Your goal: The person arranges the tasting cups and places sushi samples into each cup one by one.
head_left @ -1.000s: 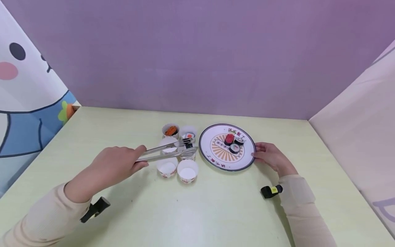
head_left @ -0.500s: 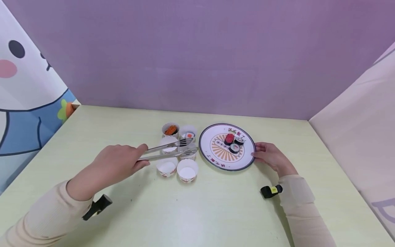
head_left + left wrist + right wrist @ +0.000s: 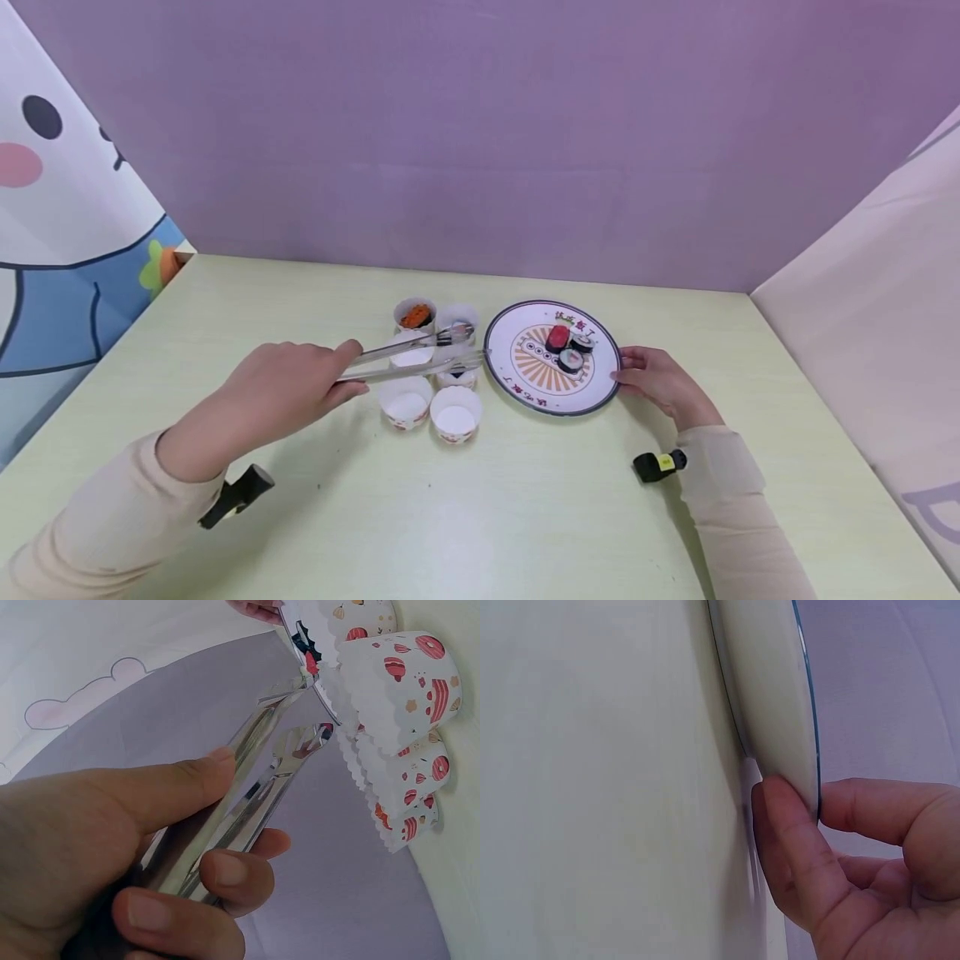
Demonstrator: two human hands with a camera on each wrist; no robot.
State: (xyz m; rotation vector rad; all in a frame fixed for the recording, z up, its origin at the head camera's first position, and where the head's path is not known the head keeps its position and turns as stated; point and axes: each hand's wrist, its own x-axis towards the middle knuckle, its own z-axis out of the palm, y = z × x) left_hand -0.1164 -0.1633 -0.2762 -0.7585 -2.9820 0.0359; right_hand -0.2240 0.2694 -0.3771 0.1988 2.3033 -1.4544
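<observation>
My left hand [image 3: 277,404] grips metal tongs [image 3: 401,371], thumb on one arm and fingers curled round the other. The fork-like tips stand apart above the right-hand cups, with nothing seen between them. Under them, the middle right paper cup [image 3: 456,381] shows a bit of something dark, mostly hidden by the tongs. The back right cup [image 3: 457,314] is partly covered too. On the right, my right hand [image 3: 660,383] pinches the rim of a round white plate [image 3: 517,379], thumb above and fingers beneath, as the right wrist view shows. A red-topped sushi [image 3: 557,337] and two sushi rolls [image 3: 571,360] sit on the plate.
In the back left cup [image 3: 405,306] lies an orange-topped sushi [image 3: 416,316]. The front left cup [image 3: 406,406] and front right cup [image 3: 456,417] stand close together on the pale table [image 3: 480,517]. A purple wall [image 3: 480,150] rises behind the table.
My left hand has raised the tongs slightly, and their tips have shifted a little toward the back of the table. The right hand and the plate have stayed in place.
</observation>
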